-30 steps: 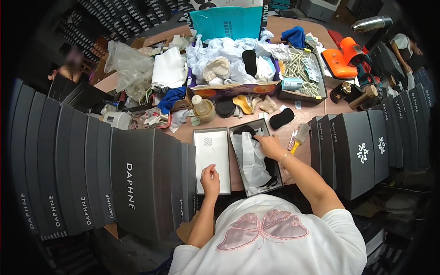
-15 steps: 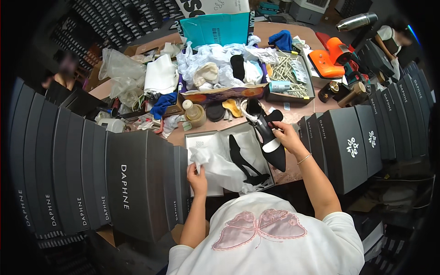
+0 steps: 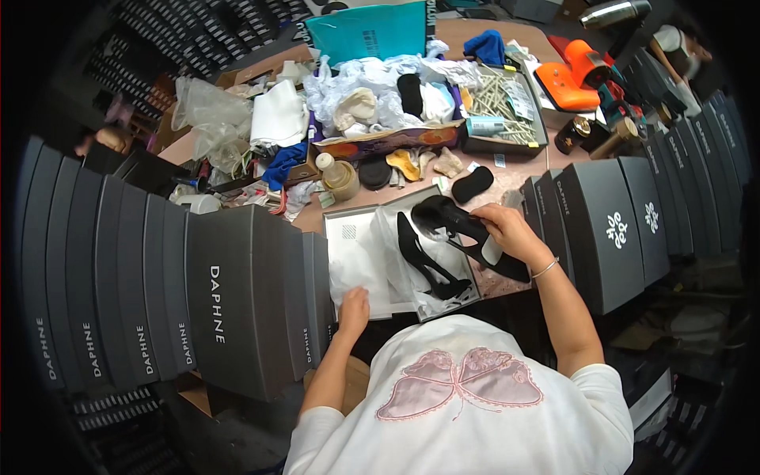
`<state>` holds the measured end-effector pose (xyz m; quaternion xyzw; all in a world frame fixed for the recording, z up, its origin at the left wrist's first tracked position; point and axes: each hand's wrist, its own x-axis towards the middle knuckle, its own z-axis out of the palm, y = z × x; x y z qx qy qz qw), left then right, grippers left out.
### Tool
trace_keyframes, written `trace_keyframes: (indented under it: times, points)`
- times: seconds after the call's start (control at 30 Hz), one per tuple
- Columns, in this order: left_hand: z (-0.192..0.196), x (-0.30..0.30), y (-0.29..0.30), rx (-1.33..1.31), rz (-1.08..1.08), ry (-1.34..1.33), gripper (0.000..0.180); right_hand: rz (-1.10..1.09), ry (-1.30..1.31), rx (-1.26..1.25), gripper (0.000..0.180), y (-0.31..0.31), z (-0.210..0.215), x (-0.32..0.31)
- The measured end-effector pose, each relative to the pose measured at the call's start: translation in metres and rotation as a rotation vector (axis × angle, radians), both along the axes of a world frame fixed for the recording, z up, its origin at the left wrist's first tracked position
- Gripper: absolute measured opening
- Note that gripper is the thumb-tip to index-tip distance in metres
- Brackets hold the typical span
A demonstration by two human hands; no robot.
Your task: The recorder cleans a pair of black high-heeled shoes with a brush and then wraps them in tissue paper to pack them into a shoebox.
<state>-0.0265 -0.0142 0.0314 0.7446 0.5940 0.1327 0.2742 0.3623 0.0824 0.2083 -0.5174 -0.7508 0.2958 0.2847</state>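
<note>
Right hand gripped a black heel, fingers clamped around its middle, holding it above the right edge of the open box. Second black heel lay inside the box on white tissue, toe toward the far end. Left hand rested on the tissue at the box's near edge, fingers together, pressing the paper. Rows of dark grey boxes stood left and right of the open one. Behind it, a cluttered table carried a black pad, a jar and a tray of sticks.
</note>
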Motion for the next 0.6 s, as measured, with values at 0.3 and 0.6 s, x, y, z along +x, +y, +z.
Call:
trace_keyframes:
  times: [0.3,0.6]
  points:
    - [0.14,0.109,0.055,-1.189,0.067,-1.327,0.073,0.633,-0.137,0.303,0.027,-0.008,0.037,-0.084]
    - [0.127,0.078,0.03,-0.968,0.662,-1.666,0.058,-0.093,0.077,-0.273,0.021,-0.043,-0.028,-0.036]
